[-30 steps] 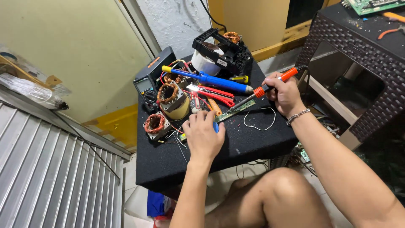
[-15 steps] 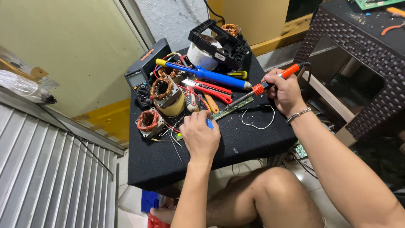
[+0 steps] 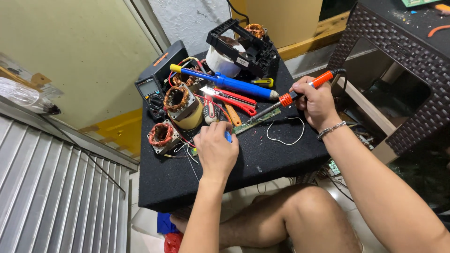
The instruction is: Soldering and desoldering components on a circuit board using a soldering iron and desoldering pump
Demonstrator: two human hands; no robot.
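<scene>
My right hand (image 3: 317, 102) grips an orange-handled soldering iron (image 3: 300, 93), its tip pointing down-left onto a narrow green circuit strip (image 3: 257, 121) lying on a black table (image 3: 262, 159). My left hand (image 3: 214, 150) rests on the table at the strip's left end, fingers curled around a small blue item (image 3: 228, 136) and thin wires. A loose loop of white wire (image 3: 286, 133) lies just below the iron.
Two copper-wound motor stators (image 3: 177, 99) (image 3: 161, 134), a multimeter (image 3: 152, 89), a blue solder sucker (image 3: 234, 84), red pliers (image 3: 236, 99) and a black fan frame (image 3: 243, 47) crowd the table's far half. A dark wicker stool (image 3: 398, 56) stands right; corrugated metal (image 3: 47, 197) lies left.
Both hands stay on their items; the iron's tip remains at the strip. The view has shifted slightly.
</scene>
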